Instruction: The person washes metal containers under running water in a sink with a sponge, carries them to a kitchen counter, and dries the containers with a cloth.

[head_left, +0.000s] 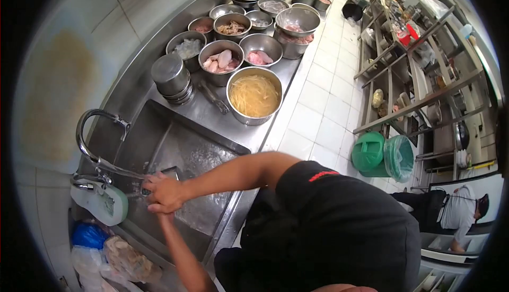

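Over the steel sink (207, 157), my right hand (168, 191) is closed against my left hand (165, 215). My left hand's fingers are mostly hidden behind the right. A small dark green patch shows at the right fingertips, too little to name. From the curved faucet (85, 141), what looks like a thin stream of water reaches my fingers. Just behind my right hand, a dark object with a pale edge (172, 173) is partly covered. A pale green-and-white plastic container (112, 204) stands at the sink's wall side, near my hands.
Along the counter stand a pot of pale shreds in liquid (254, 97), a bowl of raw meat pieces (220, 61), stacked steel containers (169, 74) and tongs (213, 98). Plastic bags (90, 236) lie beside the sink. A green bin (397, 157) and another person (458, 207) are behind me.
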`<act>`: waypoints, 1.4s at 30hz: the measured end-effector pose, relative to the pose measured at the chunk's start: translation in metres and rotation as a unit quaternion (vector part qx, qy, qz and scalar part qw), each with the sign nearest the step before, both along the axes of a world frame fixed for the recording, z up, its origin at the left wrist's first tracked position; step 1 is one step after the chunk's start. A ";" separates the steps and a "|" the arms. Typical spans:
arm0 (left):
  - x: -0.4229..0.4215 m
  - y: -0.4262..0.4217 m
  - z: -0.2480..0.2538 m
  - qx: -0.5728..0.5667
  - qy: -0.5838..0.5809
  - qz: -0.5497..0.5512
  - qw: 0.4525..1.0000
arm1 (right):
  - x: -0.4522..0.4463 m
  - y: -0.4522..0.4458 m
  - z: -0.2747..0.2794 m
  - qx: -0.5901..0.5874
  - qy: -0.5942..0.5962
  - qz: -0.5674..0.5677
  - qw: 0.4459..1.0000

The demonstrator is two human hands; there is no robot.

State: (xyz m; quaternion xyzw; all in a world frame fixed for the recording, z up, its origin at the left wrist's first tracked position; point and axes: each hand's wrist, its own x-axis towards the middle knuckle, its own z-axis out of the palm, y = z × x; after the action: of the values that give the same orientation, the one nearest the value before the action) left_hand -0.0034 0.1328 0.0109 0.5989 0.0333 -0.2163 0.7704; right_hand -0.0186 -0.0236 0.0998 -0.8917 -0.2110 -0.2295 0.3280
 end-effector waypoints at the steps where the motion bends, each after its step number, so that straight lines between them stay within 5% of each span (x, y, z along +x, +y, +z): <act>1: -0.009 -0.012 0.023 0.023 -0.016 0.015 0.999 | 0.005 -0.002 -0.008 0.023 0.033 0.033 0.999; 5: -0.015 -0.015 0.055 0.023 0.040 -0.016 0.999 | 0.028 -0.025 0.024 -0.015 0.305 0.106 0.946; 8: -0.027 -0.018 0.075 -0.038 0.076 -0.019 0.996 | 0.048 -0.034 0.015 0.040 0.355 0.113 0.927; 10: -0.031 -0.017 0.072 -0.092 0.105 0.021 0.990 | 0.059 -0.040 -0.026 0.218 0.390 0.110 0.888; 11: -0.038 -0.015 0.072 -0.125 0.123 0.056 0.983 | 0.061 -0.039 -0.035 0.305 0.405 0.112 0.855; 12: -0.046 -0.013 0.071 -0.157 0.139 0.092 0.973 | 0.046 -0.051 -0.010 0.464 0.554 0.070 0.688; 13: -0.049 -0.019 0.073 -0.280 0.185 0.108 0.936 | 0.040 -0.056 -0.016 0.578 0.578 0.105 0.566; 14: -0.052 -0.027 0.068 -0.269 0.180 0.160 0.932 | 0.029 -0.058 -0.021 0.626 0.555 0.080 0.542; 15: -0.051 -0.031 0.046 -0.326 0.167 0.161 0.916 | 0.025 -0.059 -0.034 0.638 0.506 0.018 0.580; 17: -0.062 -0.046 0.028 -0.333 0.132 0.219 0.907 | 0.018 -0.044 -0.042 0.728 0.523 -0.100 0.433; 18: -0.064 -0.054 0.016 -0.293 0.119 0.269 0.910 | 0.016 -0.036 -0.074 0.753 0.478 -0.094 0.443; 19: -0.062 -0.058 0.014 -0.292 0.118 0.286 0.905 | -0.003 -0.038 -0.024 0.743 0.507 -0.129 0.417; 20: -0.060 -0.063 0.013 -0.291 0.118 0.303 0.900 | -0.001 -0.030 -0.056 0.797 0.475 -0.111 0.355; 22: -0.052 -0.082 0.041 -0.189 0.106 0.345 0.913 | 0.001 -0.016 -0.098 0.830 0.431 -0.090 0.343; 25: -0.042 -0.095 0.027 0.067 -0.053 0.345 0.935 | -0.010 0.005 -0.053 0.830 0.408 -0.125 0.359; 26: -0.036 -0.096 0.020 0.120 -0.080 0.325 0.935 | -0.009 0.009 -0.069 0.749 0.424 -0.157 0.485; 29: -0.026 -0.087 0.032 0.291 -0.172 0.212 0.917 | -0.022 0.009 -0.020 0.661 0.424 -0.157 0.599; 30: -0.029 -0.085 0.044 0.349 -0.197 0.163 0.902 | -0.021 0.012 -0.048 0.553 0.426 -0.171 0.695; 33: -0.022 -0.083 0.073 0.416 -0.210 0.065 0.883 | -0.033 0.008 -0.004 0.377 0.420 -0.214 0.797; 37: -0.015 -0.073 0.064 0.529 -0.303 -0.077 0.789 | -0.030 -0.005 -0.018 0.225 0.192 -0.188 0.937; 42: 0.004 -0.050 0.097 0.428 -0.292 -0.168 0.839 | -0.015 -0.044 -0.017 0.166 0.086 -0.023 0.982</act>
State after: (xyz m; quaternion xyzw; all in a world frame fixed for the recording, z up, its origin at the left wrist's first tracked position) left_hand 0.0007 0.0833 0.1083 0.9006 -0.2050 -0.1223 0.3632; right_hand -0.0332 -0.0676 0.0827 -0.8458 -0.1200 -0.1916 0.4833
